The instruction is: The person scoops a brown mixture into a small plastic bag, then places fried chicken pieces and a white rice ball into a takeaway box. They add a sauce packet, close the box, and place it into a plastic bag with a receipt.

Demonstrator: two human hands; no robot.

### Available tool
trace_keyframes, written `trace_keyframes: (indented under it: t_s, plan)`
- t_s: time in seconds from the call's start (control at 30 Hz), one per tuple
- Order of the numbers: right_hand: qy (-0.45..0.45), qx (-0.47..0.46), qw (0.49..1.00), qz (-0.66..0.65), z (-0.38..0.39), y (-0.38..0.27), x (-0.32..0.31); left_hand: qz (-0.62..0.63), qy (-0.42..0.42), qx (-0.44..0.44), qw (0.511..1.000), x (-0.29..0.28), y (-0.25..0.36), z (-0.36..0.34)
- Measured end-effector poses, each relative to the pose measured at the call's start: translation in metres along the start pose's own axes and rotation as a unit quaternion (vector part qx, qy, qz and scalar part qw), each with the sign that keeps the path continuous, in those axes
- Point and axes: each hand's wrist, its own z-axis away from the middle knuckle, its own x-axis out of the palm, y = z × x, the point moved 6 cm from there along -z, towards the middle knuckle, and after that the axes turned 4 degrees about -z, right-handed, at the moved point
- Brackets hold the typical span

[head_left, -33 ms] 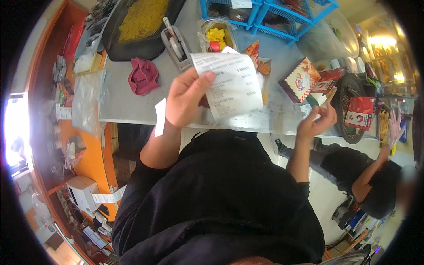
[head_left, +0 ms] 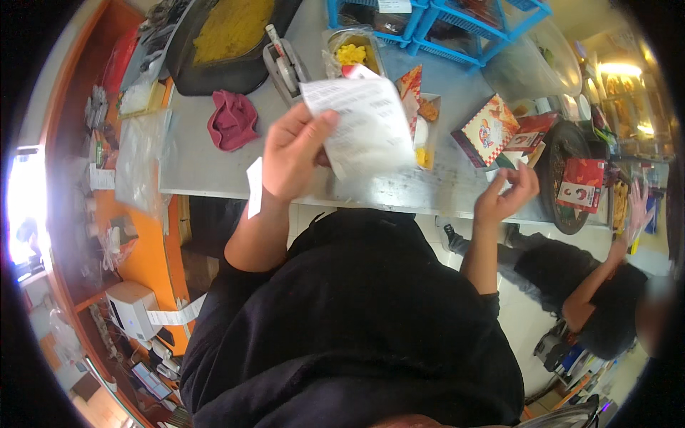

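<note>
My left hand (head_left: pixel 291 158) is closed on a white printed receipt (head_left: pixel 364 132), thumb on top, held up over the counter. A white paper strip (head_left: pixel 255 187) shows at the left wrist; what holds it there I cannot tell. My right hand (head_left: pixel 506 192) is raised at the counter's front edge, fingers bent and apart, with nothing visible in them. Just beyond it stand a checkered cardboard box (head_left: pixel 486 132) and a red-and-white carton (head_left: pixel 531 132). Partly behind the receipt is an open food box (head_left: pixel 428 128) with fried pieces and something yellow.
On the metal counter (head_left: pixel 193 171) lie a maroon cloth (head_left: pixel 232 121), a tape dispenser (head_left: pixel 284 68) and a black tray (head_left: pixel 187 78) of yellow food. Blue baskets (head_left: pixel 457 32) stand at the back. At right, another person (head_left: pixel 571 278) reaches out beside a dark round tray (head_left: pixel 567 143).
The receipt has shifted slightly left and up with my left hand, blurring its print. My right hand has drawn slightly left, its fingers a little apart from the boxes.
</note>
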Motion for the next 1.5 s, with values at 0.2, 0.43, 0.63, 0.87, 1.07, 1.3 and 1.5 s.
trace_keyframes:
  t_s: [0.2,0.43,0.63,0.87,1.07,1.3,1.5]
  plan:
    - [-0.280,0.137,0.929,-0.202,0.005,-0.069,0.086,-0.278,0.299,0.066,0.911,-0.132,-0.064,-0.013]
    - [-0.452,0.169,0.871,-0.090,0.024,-0.111,0.154,-0.829,0.177,0.083,0.524,-0.129,-0.137,-0.007]
    - [-0.500,0.200,0.840,-0.067,0.026,-0.103,0.134,-0.785,0.133,0.063,0.602,-0.113,-0.153,-0.016]
    - [-0.570,0.128,0.806,-0.098,0.038,-0.086,0.078,-0.809,0.159,0.022,0.566,-0.112,-0.155,-0.026]
    - [-0.656,-0.033,0.746,-0.108,0.036,-0.092,0.053,-0.813,0.192,-0.012,0.549,-0.102,-0.158,-0.033]
    - [-0.663,-0.150,0.727,-0.095,0.042,-0.086,0.041,-0.807,0.214,-0.024,0.551,-0.130,-0.163,-0.087]
    - [-0.641,-0.175,0.738,-0.115,0.053,-0.073,0.034,-0.535,0.266,0.382,0.706,-0.088,-0.097,-0.030]
